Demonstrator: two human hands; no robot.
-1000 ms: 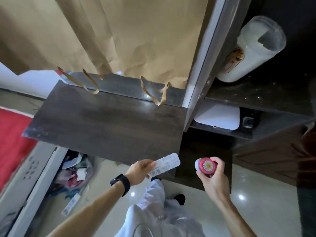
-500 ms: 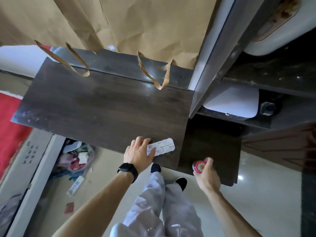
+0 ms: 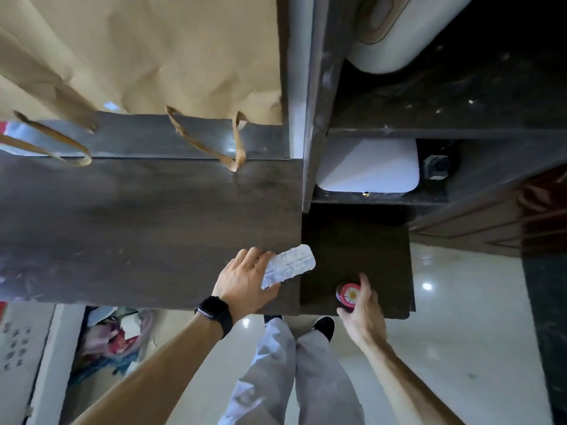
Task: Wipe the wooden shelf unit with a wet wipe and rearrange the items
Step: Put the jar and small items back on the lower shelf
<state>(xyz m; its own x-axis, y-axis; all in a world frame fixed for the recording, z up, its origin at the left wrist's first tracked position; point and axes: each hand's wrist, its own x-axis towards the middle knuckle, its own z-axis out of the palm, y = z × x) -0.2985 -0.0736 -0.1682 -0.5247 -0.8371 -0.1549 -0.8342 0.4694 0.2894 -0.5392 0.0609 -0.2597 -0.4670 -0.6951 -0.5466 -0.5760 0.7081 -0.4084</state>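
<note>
Left hand (image 3: 245, 280) pins a blister strip (image 3: 289, 266) on the wooden shelf (image 3: 147, 228) — right hand (image 3: 363, 314) grips a little pink jar (image 3: 348, 294) on the lower ledge (image 3: 356, 240).

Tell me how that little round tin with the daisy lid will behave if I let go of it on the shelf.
The round tin looks small and probably light, so a nudge could slide it on the smooth dark shelf. It sits near the front edge under the right hand, so it might drop off. Tipped on its side, it would likely roll.

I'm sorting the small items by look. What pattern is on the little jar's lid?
A white daisy on pink-red, seen in the head view on the jar in the right hand.
</note>
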